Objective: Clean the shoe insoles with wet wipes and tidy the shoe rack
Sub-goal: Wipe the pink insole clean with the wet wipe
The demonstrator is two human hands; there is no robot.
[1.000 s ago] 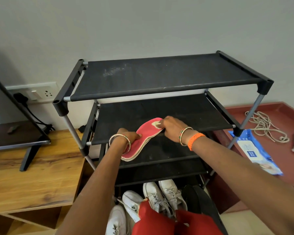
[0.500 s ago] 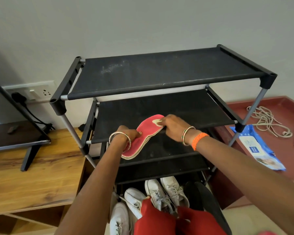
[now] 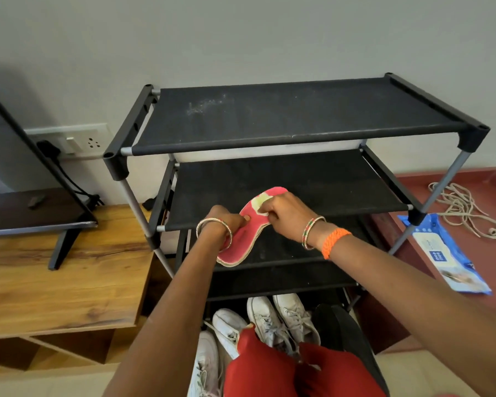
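The shoe rack (image 3: 295, 121) stands against the wall, with a wooden cabinet (image 3: 60, 282) to its left bearing a TV (image 3: 26, 202). Sneakers (image 3: 269, 319) sit on the floor before the rack. Right of it lie a wet wipes pack (image 3: 447, 259) and, behind that, a rope (image 3: 464, 210) (loosely coiled). The insole (image 3: 246, 236) is held before the second shelf (image 3: 292, 187).

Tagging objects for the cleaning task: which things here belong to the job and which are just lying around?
In the job: pink insole, held by left hand; wet wipe pinched in right hand; shoe rack; wipes pack; white shoes.

Just lying about: rope; TV; wooden cabinet; wall socket.
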